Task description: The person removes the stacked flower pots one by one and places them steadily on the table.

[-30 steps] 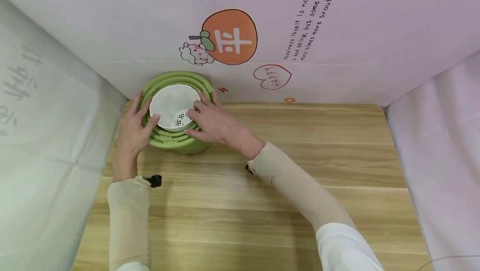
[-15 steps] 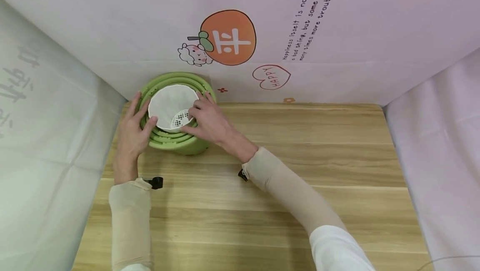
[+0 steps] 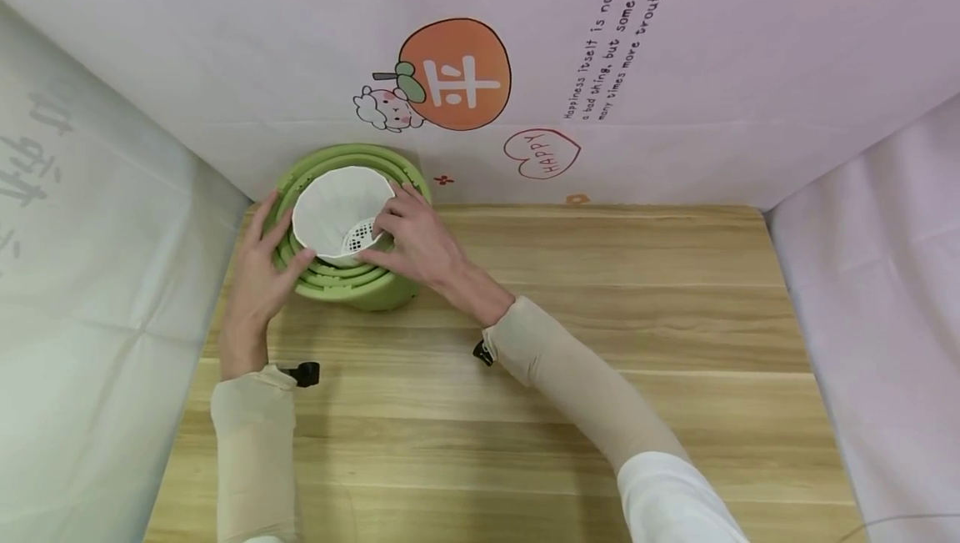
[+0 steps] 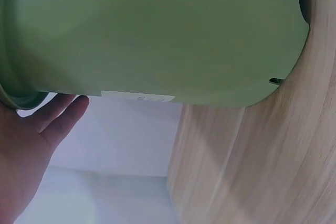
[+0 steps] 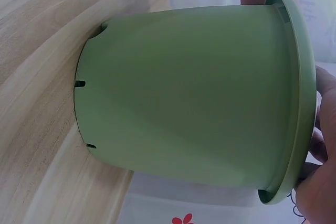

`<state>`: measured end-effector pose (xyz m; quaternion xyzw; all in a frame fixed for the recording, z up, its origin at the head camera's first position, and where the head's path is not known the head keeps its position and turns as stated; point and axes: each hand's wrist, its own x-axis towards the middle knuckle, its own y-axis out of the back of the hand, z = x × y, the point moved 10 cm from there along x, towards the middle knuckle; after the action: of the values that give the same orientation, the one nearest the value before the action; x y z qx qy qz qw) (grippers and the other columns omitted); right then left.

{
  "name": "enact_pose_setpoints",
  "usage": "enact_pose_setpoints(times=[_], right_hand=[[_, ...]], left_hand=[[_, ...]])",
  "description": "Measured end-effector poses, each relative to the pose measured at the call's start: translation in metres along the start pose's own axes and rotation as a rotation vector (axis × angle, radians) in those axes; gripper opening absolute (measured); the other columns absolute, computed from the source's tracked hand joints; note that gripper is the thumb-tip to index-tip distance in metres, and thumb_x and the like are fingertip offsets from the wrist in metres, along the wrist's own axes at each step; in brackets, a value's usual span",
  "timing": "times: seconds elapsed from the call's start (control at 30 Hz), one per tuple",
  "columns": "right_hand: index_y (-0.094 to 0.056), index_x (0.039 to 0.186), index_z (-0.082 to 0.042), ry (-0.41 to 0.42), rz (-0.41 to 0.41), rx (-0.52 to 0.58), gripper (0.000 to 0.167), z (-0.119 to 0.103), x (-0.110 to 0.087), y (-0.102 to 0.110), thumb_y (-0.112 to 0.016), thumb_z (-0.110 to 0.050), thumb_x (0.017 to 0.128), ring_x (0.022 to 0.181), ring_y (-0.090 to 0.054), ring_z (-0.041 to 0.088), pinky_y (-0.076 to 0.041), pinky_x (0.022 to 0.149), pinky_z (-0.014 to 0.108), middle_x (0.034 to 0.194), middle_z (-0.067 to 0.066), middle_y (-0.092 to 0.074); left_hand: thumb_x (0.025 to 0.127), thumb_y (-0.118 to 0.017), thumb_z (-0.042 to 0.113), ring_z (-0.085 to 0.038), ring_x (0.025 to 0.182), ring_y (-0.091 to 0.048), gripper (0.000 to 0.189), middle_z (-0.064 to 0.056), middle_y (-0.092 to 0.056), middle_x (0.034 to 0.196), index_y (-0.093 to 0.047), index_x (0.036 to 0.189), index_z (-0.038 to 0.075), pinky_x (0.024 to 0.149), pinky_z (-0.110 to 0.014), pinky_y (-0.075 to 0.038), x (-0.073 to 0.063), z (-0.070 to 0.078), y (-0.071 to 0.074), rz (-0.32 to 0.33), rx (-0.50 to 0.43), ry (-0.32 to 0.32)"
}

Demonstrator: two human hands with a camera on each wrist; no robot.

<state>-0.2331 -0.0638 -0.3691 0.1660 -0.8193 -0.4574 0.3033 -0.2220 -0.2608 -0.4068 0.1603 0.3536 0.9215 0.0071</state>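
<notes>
A white flowerpot (image 3: 322, 211) with a perforated base sits nested inside a stack of green flowerpots (image 3: 365, 291) at the back left. My right hand (image 3: 423, 243) pinches the white pot's rim, fingers inside and thumb outside. On the left side, my left hand (image 3: 258, 272) spreads its fairly straight fingers over the green rims, thumb tip right at the white rim. The left wrist view shows two fingertips (image 4: 65, 121) beyond the outer green pot (image 4: 157, 35). In the right wrist view, that pot (image 5: 184, 98) stands on the table, and its wide rim hides part of the right hand.
The wooden table (image 3: 600, 318) runs out to the right of the pots. A printed white backdrop (image 3: 675, 126) rises right behind them, and a white side sheet (image 3: 97, 276) stands close on the left. Each wrist carries a small black camera (image 3: 306, 374).
The white pot has shifted slightly left within the green stack, along with my right hand. My left hand's fingers have moved a little along the rims.
</notes>
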Motion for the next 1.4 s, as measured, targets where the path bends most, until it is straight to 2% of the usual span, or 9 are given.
enact_pose_setpoints(times=[0.23,0.53,0.7,0.9,1.07,1.27,1.4], right_hand=[[-0.072,0.085,-0.013,-0.025,-0.009,0.029,0.037,0.002,0.002,0.000,-0.079,-0.049,0.080,0.135,-0.048,0.029,-0.020,0.123,0.037,0.099,0.002,-0.067],[-0.072,0.086,-0.012,0.006,0.060,0.090,0.035,-0.002,0.004,0.011,-0.081,-0.045,0.079,0.134,-0.049,0.031,-0.016,0.124,0.034,0.101,0.003,-0.068],[-0.072,0.086,-0.011,0.036,0.114,0.107,0.036,-0.008,0.003,0.019,-0.082,-0.045,0.078,0.133,-0.050,0.030,-0.010,0.123,0.028,0.102,0.004,-0.070],[-0.073,0.083,-0.010,0.076,0.176,0.132,0.035,-0.013,0.000,0.029,-0.085,-0.042,0.076,0.133,-0.050,0.030,-0.012,0.123,0.027,0.099,0.003,-0.070],[-0.074,0.080,-0.009,0.120,0.207,0.154,0.032,-0.015,-0.001,0.034,-0.086,-0.038,0.075,0.133,-0.049,0.034,-0.014,0.123,0.030,0.100,0.004,-0.071],[-0.074,0.081,-0.008,0.121,0.220,0.194,0.032,-0.015,0.001,0.040,-0.087,-0.037,0.075,0.132,-0.050,0.031,-0.016,0.123,0.028,0.098,0.003,-0.071],[-0.075,0.082,-0.008,0.121,0.236,0.214,0.032,-0.015,0.001,0.044,-0.087,-0.037,0.075,0.130,-0.052,0.031,-0.016,0.123,0.027,0.094,0.003,-0.070]], left_hand=[[0.084,-0.071,0.057,-0.029,0.150,-0.015,0.091,-0.001,-0.019,0.165,-0.044,0.144,-0.005,0.118,-0.063,-0.017,-0.001,0.002,0.001,-0.022,0.008,-0.001],[0.082,-0.065,0.068,-0.036,0.151,-0.008,0.097,0.000,-0.011,0.166,-0.046,0.143,-0.006,0.118,-0.066,-0.011,-0.011,0.005,0.005,-0.004,0.025,0.017],[0.083,-0.067,0.064,-0.035,0.151,-0.006,0.092,0.000,-0.010,0.166,-0.045,0.146,0.000,0.116,-0.069,-0.012,-0.014,0.004,0.006,0.001,0.029,0.039],[0.084,-0.073,0.048,-0.033,0.150,-0.010,0.084,-0.001,-0.012,0.165,-0.040,0.152,0.013,0.115,-0.068,-0.019,-0.015,0.002,0.008,0.012,0.052,0.091],[0.085,-0.071,0.048,-0.033,0.151,-0.008,0.086,0.000,-0.010,0.166,-0.036,0.154,0.012,0.115,-0.070,-0.017,-0.015,0.001,0.006,-0.003,0.073,0.108],[0.084,-0.073,0.047,-0.030,0.151,-0.005,0.089,0.003,-0.006,0.166,-0.032,0.156,0.014,0.117,-0.068,-0.010,-0.018,-0.004,0.006,-0.004,0.019,0.114],[0.082,-0.075,0.039,-0.026,0.151,-0.005,0.088,0.001,-0.008,0.166,-0.032,0.156,0.016,0.119,-0.063,-0.009,-0.018,-0.006,0.005,0.012,-0.022,0.108]])
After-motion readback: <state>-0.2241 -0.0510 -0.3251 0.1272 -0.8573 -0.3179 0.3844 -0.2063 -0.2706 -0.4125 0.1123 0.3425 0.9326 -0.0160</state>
